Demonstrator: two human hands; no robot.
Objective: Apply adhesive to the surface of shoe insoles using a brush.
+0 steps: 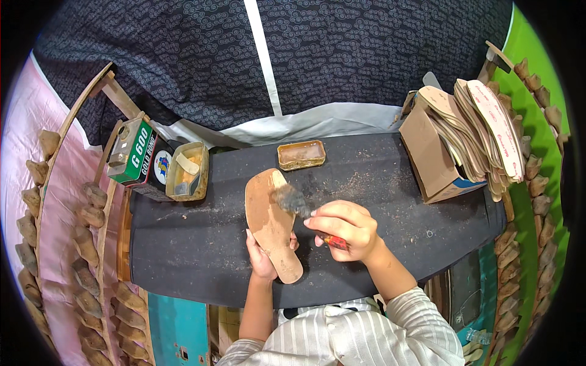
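My left hand (262,259) is closed around the narrow heel part of a tan shoe insole (262,213), thumb on one edge and fingertips showing at the other. The insole is held over the dark table, its wide end pointing away from me. In my right hand (348,229) is a brush with a red handle and dark, clumped bristles. The brush head (289,199) touches the insole's right edge near the wide end. Part of the insole's surface looks darker and wet; a pale patch shows at its upper right.
A shallow tray (301,155) of brownish liquid stands beyond the insole. At left are a green metal can (139,160) and a yellowish tub (201,189) with scrapers inside. A cardboard box (421,158) of stacked insoles (488,122) is at right. Racks of wooden shoe lasts flank both sides.
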